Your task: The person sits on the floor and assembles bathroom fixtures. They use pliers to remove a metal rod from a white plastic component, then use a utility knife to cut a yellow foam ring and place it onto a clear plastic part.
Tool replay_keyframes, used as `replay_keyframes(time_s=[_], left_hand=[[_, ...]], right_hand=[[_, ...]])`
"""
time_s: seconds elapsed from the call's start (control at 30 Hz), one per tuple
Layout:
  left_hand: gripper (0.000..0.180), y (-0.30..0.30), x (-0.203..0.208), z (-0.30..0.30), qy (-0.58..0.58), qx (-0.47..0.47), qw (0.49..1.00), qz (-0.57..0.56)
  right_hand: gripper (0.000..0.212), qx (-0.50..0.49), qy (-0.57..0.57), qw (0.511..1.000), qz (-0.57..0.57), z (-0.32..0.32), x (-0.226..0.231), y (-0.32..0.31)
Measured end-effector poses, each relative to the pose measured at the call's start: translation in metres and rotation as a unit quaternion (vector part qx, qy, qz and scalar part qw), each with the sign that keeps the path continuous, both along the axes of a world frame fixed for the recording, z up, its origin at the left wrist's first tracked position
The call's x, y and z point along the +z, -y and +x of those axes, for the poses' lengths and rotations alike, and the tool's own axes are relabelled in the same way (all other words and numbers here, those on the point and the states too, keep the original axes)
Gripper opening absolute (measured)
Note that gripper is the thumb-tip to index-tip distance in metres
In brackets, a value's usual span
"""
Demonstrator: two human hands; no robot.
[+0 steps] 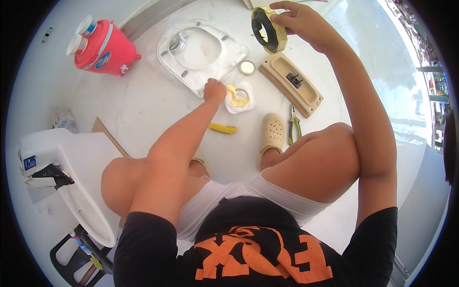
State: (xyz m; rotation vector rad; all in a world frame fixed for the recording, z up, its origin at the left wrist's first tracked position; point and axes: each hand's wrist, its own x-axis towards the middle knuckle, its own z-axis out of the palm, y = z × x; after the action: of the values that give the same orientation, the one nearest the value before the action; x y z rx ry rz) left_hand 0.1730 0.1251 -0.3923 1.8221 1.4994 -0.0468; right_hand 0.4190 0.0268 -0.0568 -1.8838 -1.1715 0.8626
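Up at the far right, my right hand (302, 24) grips a thick yellow ring with a black inner collar, which looks like a toilet wax ring (281, 44). My left hand (215, 91) is closed low over the floor, beside the near end of a white toilet seat (167, 60); what its fingers hold, if anything, is hidden. Right of that hand sits a clear plastic tray (233, 109) with a curled yellow strip (239, 101) in it. A yellow curved piece with dark dots (223, 128) lies nearer to me.
A beige tray-shaped piece (306, 92), green-handled pliers (294, 126) and a small round tin (247, 67) lie ahead. At far left stands a red drink cooler (107, 48). A white ceramic basin (91, 158) and a black chair (64, 251) are on my left.
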Motion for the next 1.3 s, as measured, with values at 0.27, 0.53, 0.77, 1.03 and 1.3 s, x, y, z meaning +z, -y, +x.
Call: replay_keyframes(time_s=[0.27,0.53,0.77,1.03,1.3], left_hand=[[0.040,-0.084,0.287,-0.018,-0.311,-0.519,0.786,0.130],[0.031,0.094,0.416,-0.100,-0.012,-0.695,0.717,0.051],[0.047,0.108,0.375,-0.115,-0.148,-0.769,0.622,0.007],[0.054,0.100,0.391,-0.120,-0.047,-0.797,0.602,0.034],[0.069,0.087,0.400,-0.121,-0.083,-0.794,0.601,0.019]], right_hand=[[0.053,0.060,0.072,0.989,-0.116,-0.018,-0.039,-0.005],[0.042,0.239,0.146,0.926,-0.253,-0.044,-0.110,-0.081],[0.052,0.286,0.268,0.904,-0.169,-0.089,-0.192,-0.156],[0.054,0.281,0.330,0.892,-0.131,-0.127,-0.232,-0.203],[0.059,0.225,0.337,0.913,-0.056,-0.142,-0.278,-0.170]])
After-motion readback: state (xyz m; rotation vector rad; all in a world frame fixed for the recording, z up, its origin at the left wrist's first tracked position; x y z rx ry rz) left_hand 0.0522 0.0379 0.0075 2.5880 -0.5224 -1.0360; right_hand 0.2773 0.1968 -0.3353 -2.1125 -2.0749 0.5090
